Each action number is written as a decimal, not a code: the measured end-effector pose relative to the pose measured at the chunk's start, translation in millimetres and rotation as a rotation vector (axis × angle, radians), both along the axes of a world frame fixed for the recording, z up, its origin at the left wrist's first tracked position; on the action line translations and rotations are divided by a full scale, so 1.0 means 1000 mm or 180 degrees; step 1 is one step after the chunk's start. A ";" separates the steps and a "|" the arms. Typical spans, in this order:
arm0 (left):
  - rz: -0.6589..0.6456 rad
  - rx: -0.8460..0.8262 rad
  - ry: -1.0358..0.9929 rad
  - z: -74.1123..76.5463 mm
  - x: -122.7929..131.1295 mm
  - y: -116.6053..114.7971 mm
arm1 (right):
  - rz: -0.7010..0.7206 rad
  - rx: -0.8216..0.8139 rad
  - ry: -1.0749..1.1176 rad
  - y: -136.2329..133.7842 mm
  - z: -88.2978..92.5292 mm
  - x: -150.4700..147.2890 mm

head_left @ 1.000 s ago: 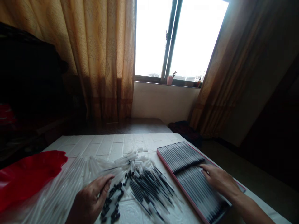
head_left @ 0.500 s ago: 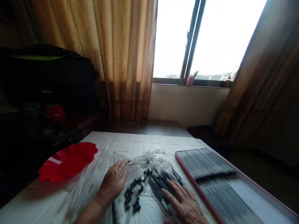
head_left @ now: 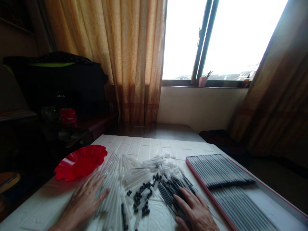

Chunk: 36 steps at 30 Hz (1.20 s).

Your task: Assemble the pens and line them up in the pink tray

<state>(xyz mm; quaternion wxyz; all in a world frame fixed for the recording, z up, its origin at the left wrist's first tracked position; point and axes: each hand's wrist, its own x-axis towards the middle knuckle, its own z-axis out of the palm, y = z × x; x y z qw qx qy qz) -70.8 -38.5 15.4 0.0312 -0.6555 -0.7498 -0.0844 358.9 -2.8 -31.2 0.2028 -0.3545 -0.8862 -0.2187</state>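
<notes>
My left hand (head_left: 88,194) lies open with its fingers stretched out, at the left edge of a bundle of long clear plastic tubes (head_left: 112,179). My right hand (head_left: 193,207), fingers apart, rests on a fan of thin black sticks that look like pen refills (head_left: 169,189). Between the hands is a cluster of small black caps (head_left: 141,195). A black pen-like piece (head_left: 124,215) lies by the near end of the tubes. Short whitish translucent pieces (head_left: 168,168) are heaped behind the black sticks.
A red wavy-edged bowl (head_left: 80,162) stands at the left of the white brick-patterned table (head_left: 158,146). At the right, a shallow pink-edged box (head_left: 196,170) holds rows of slim grey pen-like sticks with dark ends (head_left: 222,166). A red tin (head_left: 68,115) stands farther left.
My left hand has moved left, from over the middle pile to the left side of the clear tubes. My right hand stays on the black sticks. The view has shifted slightly left.
</notes>
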 end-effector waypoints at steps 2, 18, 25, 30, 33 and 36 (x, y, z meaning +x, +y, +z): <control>0.0020 -0.0052 -0.0014 -0.010 -0.003 -0.003 | 0.0043 0.0188 0.0001 -0.001 0.006 -0.003; -0.0729 0.0492 -0.0153 -0.044 0.041 0.017 | 0.0167 0.0612 0.0035 -0.010 0.024 -0.009; -0.1124 0.0702 -0.0126 -0.040 0.061 0.041 | 0.0156 0.0908 -0.0013 -0.005 0.017 -0.008; -0.1036 0.0731 -0.0092 -0.034 0.049 0.042 | 0.0233 0.1060 -0.0143 0.000 0.007 0.002; -0.0715 0.0693 -0.0043 -0.032 0.022 0.032 | 0.0268 0.1047 -0.0150 0.003 0.000 0.007; -0.0302 0.0584 0.0033 -0.035 -0.001 0.021 | 0.0294 0.0980 -0.0110 0.005 -0.005 0.009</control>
